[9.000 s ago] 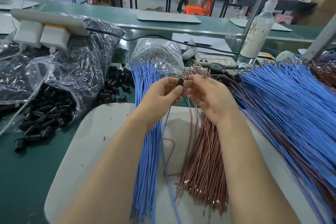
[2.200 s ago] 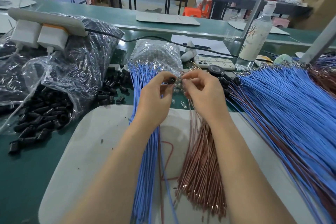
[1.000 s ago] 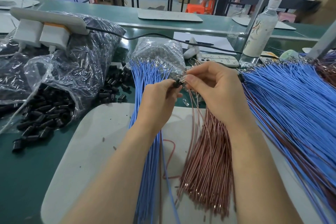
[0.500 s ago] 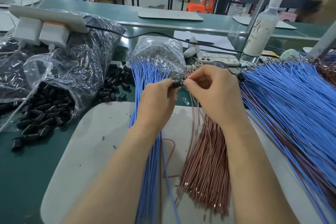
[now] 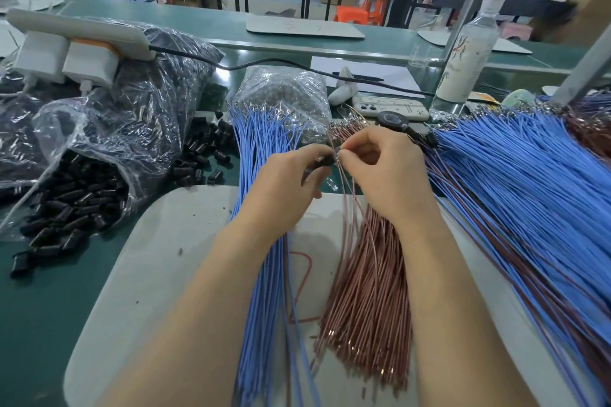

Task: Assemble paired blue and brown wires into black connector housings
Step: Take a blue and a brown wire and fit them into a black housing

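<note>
My left hand [image 5: 284, 182] pinches a small black connector housing [image 5: 325, 160] between thumb and fingers. My right hand [image 5: 386, 172] meets it fingertip to fingertip, pinching a thin brown wire [image 5: 350, 208] whose end sits at the housing's mouth. A bundle of loose blue wires [image 5: 261, 274] runs under my left forearm. Beside it, under my right forearm, a bundle of brown wires [image 5: 367, 301] fans out on the pale grey mat [image 5: 158, 258]. Whether the wire's tip is inside the housing is hidden by my fingers.
Black housings [image 5: 76, 205] spill from a clear plastic bag [image 5: 125, 129] at the left. A big heap of paired blue and brown wires [image 5: 529, 195] fills the right. Behind my hands lie a bag of small parts [image 5: 284, 92], a phone [image 5: 393, 107] and a bottle [image 5: 469, 56].
Both hands have stayed together at the housing, and the right fingertips have closed in tighter on the wire end. Earlier the right hand had reached back toward the wire ends and returned.
</note>
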`<state>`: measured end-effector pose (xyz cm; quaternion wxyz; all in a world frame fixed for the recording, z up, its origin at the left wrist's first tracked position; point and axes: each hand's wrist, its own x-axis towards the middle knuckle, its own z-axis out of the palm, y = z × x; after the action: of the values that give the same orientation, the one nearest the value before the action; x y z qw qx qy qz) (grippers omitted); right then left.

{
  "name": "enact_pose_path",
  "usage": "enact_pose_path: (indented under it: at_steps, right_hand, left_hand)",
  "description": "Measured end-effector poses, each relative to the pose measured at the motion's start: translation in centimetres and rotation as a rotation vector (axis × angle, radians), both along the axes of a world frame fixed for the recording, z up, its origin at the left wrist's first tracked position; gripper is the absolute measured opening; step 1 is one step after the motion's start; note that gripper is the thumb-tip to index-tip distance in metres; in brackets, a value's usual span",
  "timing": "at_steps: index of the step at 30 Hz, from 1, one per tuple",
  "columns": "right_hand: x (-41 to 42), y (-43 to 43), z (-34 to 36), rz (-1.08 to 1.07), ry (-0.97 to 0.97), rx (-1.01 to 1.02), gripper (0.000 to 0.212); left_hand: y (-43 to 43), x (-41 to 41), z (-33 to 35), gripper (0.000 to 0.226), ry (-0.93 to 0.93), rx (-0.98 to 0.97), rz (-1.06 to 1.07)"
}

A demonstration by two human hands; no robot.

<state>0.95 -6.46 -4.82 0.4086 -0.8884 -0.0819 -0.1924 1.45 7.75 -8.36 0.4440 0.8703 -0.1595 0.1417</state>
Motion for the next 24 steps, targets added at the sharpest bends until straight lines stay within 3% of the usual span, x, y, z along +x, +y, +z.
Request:
enact_pose_path:
  at_steps: [3,8,13,19,24]
  right_hand:
    - [0.27,0.00,-0.10,-0.008,0.026,0.074,0.004]
    - [0.27,0.19,-0.16,-0.025,0.070,0.290,0.010]
    - [0.25,0.29,-0.43,0.017,0.077,0.178,0.022]
    - [0.12,0.63,-0.65,0.106,0.070,0.041,0.009]
    - [0.14,0.89,-0.64,0.082,0.025,0.018,0.008]
  left_hand:
    - [0.09,0.26,-0.11,0.013,0.020,-0.081,0.021]
    - [0.08,0.23,-0.17,0.021,0.020,-0.176,0.034]
    - [-0.01,0.12,0.18,0.033,0.056,-0.352,0.035]
    - [-0.08,-0.06,0.37,0.029,0.055,-0.372,0.036]
    - [-0.06,-0.11,0.53,0.021,-0.049,-0.261,0.090]
